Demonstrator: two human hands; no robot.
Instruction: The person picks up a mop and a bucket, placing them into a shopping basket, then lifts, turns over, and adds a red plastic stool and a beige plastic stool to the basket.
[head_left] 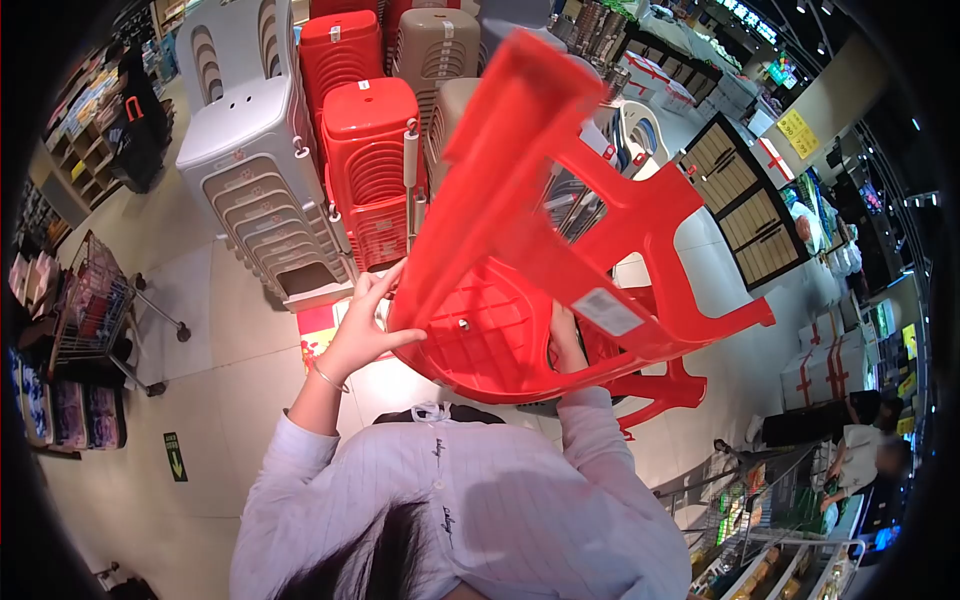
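Note:
A red plastic stool [480, 335] is tipped over in front of my chest, its ribbed underside facing me and its legs pointing up and away. My left hand [365, 320] grips the seat's left edge, thumb on the near side and fingers beyond the rim. On the other side, my right hand [566, 338] holds the stool by the seat's right side, its fingers partly hidden by red plastic. A white label [606, 311] is stuck on one of the stool's side bars. More red plastic legs [660, 390] show low on the right, overlapping the stool in this view.
Stacked grey chairs [240, 170] and red stools [368, 115] stand just ahead. A shopping cart [95, 310] is at the left, another cart [760, 510] at the lower right near a person [858, 455]. A dark-framed slatted panel [745, 200] stands at the right.

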